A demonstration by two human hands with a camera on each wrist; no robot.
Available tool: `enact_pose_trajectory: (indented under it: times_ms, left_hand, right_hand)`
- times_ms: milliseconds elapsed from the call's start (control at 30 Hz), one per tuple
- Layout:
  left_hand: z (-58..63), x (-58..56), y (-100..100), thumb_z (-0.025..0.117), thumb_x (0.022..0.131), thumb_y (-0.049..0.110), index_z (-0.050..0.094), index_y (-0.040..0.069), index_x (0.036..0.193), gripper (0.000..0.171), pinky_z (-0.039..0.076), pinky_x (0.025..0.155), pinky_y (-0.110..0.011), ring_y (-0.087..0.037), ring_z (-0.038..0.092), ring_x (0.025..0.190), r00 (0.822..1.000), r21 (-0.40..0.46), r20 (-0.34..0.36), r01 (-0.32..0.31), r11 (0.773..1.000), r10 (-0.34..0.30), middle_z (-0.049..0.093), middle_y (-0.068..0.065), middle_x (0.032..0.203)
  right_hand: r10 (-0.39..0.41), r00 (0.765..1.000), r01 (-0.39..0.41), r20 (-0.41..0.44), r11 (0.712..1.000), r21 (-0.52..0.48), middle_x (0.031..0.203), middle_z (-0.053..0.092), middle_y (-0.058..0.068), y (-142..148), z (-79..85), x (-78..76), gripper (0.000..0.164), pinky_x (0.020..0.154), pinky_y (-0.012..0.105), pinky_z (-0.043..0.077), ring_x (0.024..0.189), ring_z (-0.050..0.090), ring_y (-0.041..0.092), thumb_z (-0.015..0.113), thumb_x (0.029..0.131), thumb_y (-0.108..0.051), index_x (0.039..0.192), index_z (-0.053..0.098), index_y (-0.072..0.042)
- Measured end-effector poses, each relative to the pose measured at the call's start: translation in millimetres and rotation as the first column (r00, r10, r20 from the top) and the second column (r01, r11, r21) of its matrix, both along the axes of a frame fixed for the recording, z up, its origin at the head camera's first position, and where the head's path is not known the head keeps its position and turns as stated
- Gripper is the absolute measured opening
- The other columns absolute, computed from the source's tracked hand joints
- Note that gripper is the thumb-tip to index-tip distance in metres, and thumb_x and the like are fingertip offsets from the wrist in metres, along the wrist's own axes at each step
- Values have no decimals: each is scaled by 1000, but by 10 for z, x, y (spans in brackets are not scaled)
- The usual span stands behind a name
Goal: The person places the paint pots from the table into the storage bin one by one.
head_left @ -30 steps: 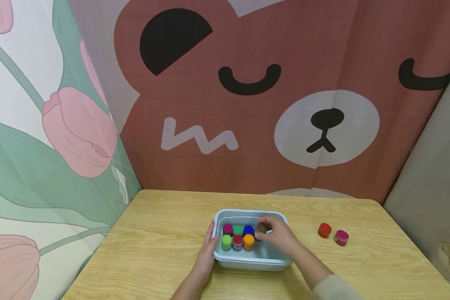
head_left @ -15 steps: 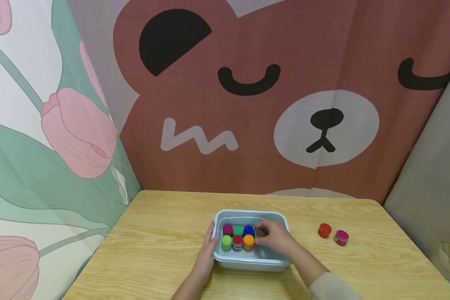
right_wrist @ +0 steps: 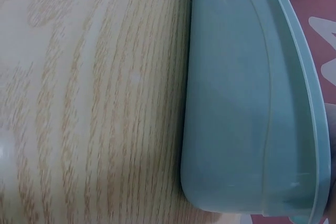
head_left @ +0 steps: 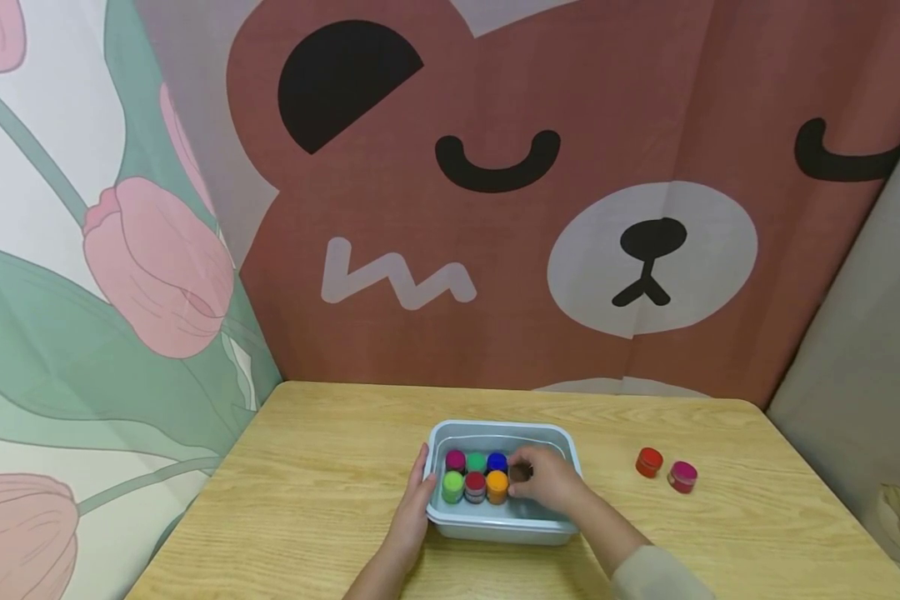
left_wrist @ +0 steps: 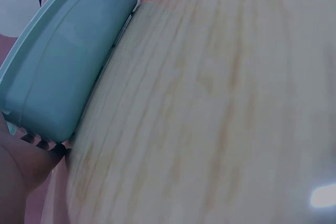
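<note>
In the head view, a pale blue plastic box [head_left: 506, 533] stands on the table. My left hand [head_left: 411, 510] holds its left end, thumb at the rim and fingers along the outer wall. Inside the box, my right hand [head_left: 551, 481] pinches a small brown-topped jar [head_left: 522, 472], partly hidden by the fingers. Left of it sit a back row of magenta [head_left: 455, 460], green and blue jars [head_left: 497, 461], and a front row of lime [head_left: 453, 487], red [head_left: 476, 487] and orange jars [head_left: 497, 487]. The left wrist view shows fingertips against the box wall [left_wrist: 63, 66].
To the right of the box, a red jar [head_left: 649, 462] and a magenta jar [head_left: 682, 477] stand on the wooden table [head_left: 330, 467]. A bear-print cloth [head_left: 495, 242] hangs behind the table, and a tulip-print cloth [head_left: 157, 267] hangs at the left.
My right hand has moved slightly left and down with the brown-topped jar, closer to the blue and orange jars. The left hand stays at the box's end.
</note>
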State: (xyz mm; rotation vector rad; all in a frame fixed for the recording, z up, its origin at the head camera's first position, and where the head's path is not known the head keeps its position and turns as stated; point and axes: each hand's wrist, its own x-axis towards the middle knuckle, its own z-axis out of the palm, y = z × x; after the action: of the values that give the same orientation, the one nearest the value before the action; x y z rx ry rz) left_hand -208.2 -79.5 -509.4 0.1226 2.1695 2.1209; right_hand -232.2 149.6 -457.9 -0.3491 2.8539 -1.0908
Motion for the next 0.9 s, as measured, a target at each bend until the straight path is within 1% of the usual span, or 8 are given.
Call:
enact_pose_trajectory:
  times_ms: [133, 267, 467, 633, 800, 900]
  left_hand:
    - [-1, -2, -1, 35, 105, 32, 12, 15, 159, 61, -2, 117, -68, -44, -2, 151, 1000, 12, -1, 3, 1000, -3, 6, -15, 166]
    - [1, -7, -2, 35, 105, 32, 11, 16, 159, 61, -2, 117, -69, -44, -2, 151, 1000, 11, 7, 5, 1000, -5, 5, -16, 166]
    - [1, -5, -2, 35, 105, 32, 11, 15, 159, 60, -2, 117, -69, -44, -1, 150, 1000, 2, 6, 3, 1000, -3, 5, -16, 165]
    - [-7, -11, -2, 35, 105, 33, 11, 17, 159, 61, -2, 116, -70, -44, -1, 150, 1000, 5, 11, 3, 1000, -4, 5, -15, 166]
    - [-18, -19, 0, 35, 105, 33, 12, 17, 159, 61, -2, 116, -70, -44, -1, 151, 1000, 7, 11, 0, 1000, 0, 6, -15, 166]
    - [-20, -20, 1, 35, 105, 32, 12, 17, 159, 61, -2, 117, -69, -44, -1, 151, 1000, 6, 8, 0, 1000, 0, 6, -15, 166]
  right_hand:
    - [-18, 1000, 18, 0, 999, 36, 97, 68, 1, -19, -16, -6, 30, 88, 44, 54, 89, 59, 16, 84, 73, -7, 99, 70, -8]
    - [-15, 1000, 15, -3, 999, 43, 93, 67, 1, -16, -49, -24, 29, 86, 42, 54, 86, 56, 15, 84, 72, -7, 97, 69, -8]
    - [-30, 1000, 29, 2, 998, 54, 96, 64, 2, -13, -69, -26, 30, 89, 45, 53, 91, 56, 17, 85, 72, -7, 97, 69, -8]
    - [-39, 999, 39, -3, 997, 60, 97, 63, 3, -22, -60, -13, 30, 90, 46, 53, 90, 56, 18, 85, 71, -7, 96, 68, -8]
    - [-49, 999, 49, -3, 996, 71, 100, 64, 5, -28, -50, -4, 30, 95, 50, 51, 96, 59, 22, 85, 71, -6, 96, 68, -8]
    - [-55, 998, 55, 3, 996, 71, 101, 64, 6, -31, -44, 0, 30, 96, 51, 51, 96, 60, 23, 85, 71, -7, 97, 68, -8]
